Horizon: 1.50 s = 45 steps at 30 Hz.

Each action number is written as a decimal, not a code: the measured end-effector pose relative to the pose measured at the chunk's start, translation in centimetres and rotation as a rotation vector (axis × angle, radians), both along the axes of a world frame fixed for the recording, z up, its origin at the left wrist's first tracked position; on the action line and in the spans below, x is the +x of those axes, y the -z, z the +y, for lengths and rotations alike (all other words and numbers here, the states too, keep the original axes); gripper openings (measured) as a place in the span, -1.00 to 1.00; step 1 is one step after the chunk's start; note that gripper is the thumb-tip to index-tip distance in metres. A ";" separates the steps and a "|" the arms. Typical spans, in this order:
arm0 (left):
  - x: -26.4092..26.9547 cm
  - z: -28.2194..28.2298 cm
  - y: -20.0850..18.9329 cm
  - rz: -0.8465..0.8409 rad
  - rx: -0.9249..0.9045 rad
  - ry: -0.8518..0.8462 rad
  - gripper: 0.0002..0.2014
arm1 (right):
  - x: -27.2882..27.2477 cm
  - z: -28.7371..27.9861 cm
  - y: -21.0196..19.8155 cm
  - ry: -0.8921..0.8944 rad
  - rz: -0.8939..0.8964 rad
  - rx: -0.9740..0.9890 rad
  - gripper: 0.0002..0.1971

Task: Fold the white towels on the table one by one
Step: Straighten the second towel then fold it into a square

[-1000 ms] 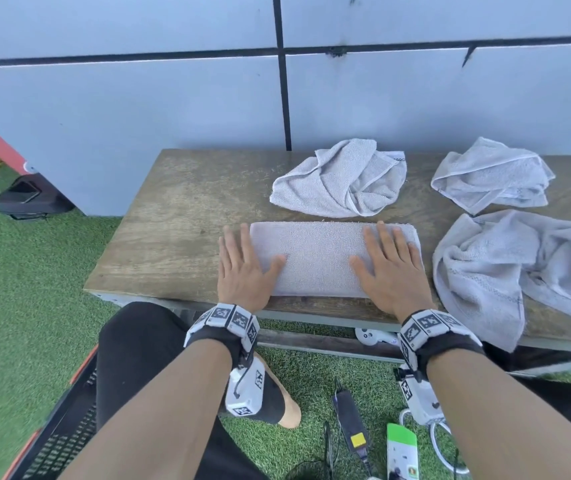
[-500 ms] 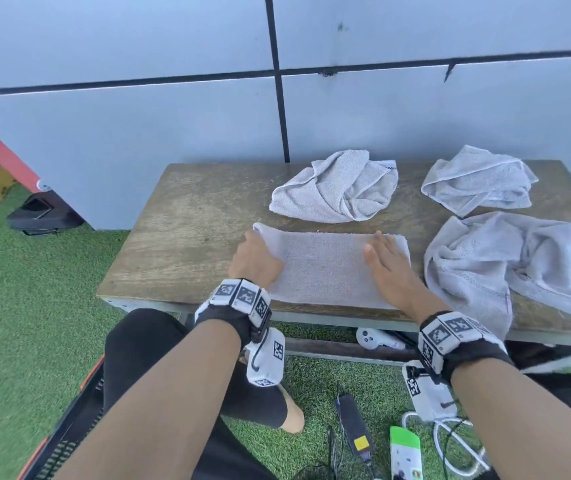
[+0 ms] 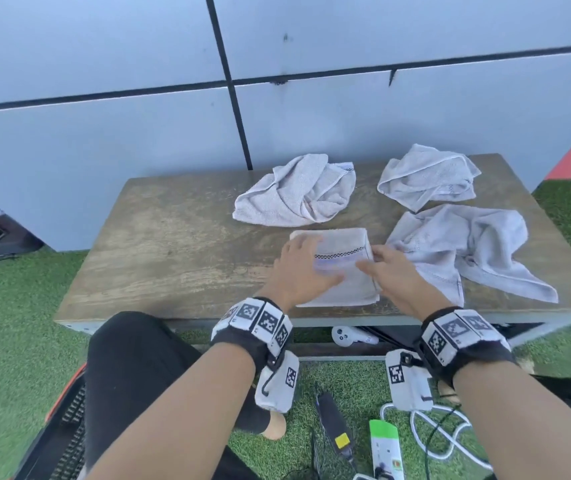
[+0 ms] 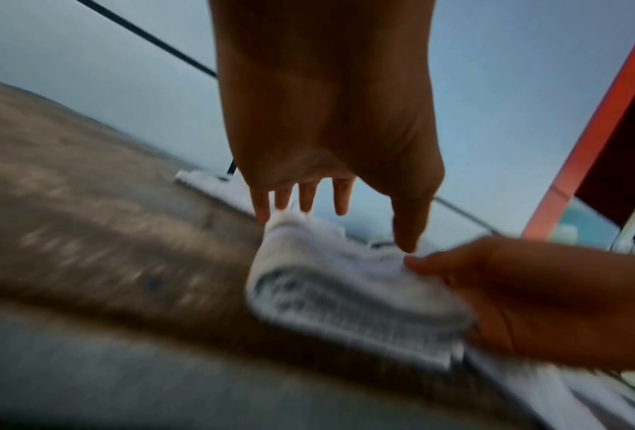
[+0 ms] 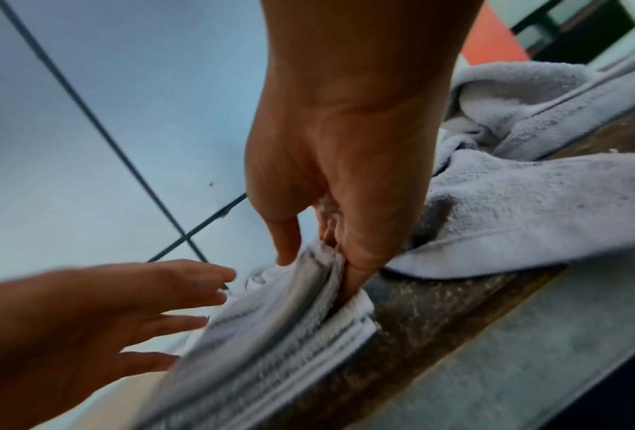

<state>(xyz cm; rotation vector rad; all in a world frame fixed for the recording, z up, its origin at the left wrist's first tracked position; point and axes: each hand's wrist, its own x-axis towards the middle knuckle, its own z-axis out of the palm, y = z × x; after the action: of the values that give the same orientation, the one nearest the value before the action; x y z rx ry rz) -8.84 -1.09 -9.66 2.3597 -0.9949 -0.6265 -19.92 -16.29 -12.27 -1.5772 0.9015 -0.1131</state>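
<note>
A: Status?
B: One folded towel (image 3: pixel 341 268) sits at the tabletop (image 3: pixel 173 244) front edge; three crumpled towels (image 3: pixel 298 195) behind and right of it are left.
A: Grip?
B: Right hand (image 3: pixel 395 275) pinches the folded towel's right edge, thumb over fingers. Left hand (image 3: pixel 298 268) is spread flat, fingers just touching its top.
</note>
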 end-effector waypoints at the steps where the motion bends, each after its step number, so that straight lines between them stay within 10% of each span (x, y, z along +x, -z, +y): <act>1: -0.2 0.3 1.2 -0.058 0.059 0.054 -0.08 | -0.1 0.0 0.4 0.004 -0.001 -0.050 -0.75; 10: -0.4 2.2 5.5 -0.246 0.088 0.208 -0.05 | 0.0 0.8 0.1 -0.009 0.139 -0.417 -0.58; 16: 0.3 -0.2 4.5 -0.314 -0.187 0.088 -0.34 | 1.5 1.1 0.6 -0.052 0.011 -1.042 -0.60; 22: 0.2 -1.8 7.3 -0.267 -0.028 0.044 -0.42 | 3.1 1.8 3.8 -0.407 0.153 -1.001 -0.45; 45: 2.7 1.2 7.9 -0.211 -0.004 0.122 -0.44 | 2.8 2.5 5.7 -0.312 0.146 -0.945 -0.37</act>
<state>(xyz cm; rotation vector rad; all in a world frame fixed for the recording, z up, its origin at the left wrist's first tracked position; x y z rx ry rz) -6.10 0.11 -17.55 2.4124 -1.2375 -0.4240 -17.16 -13.79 -18.01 -2.6146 0.7269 -0.2244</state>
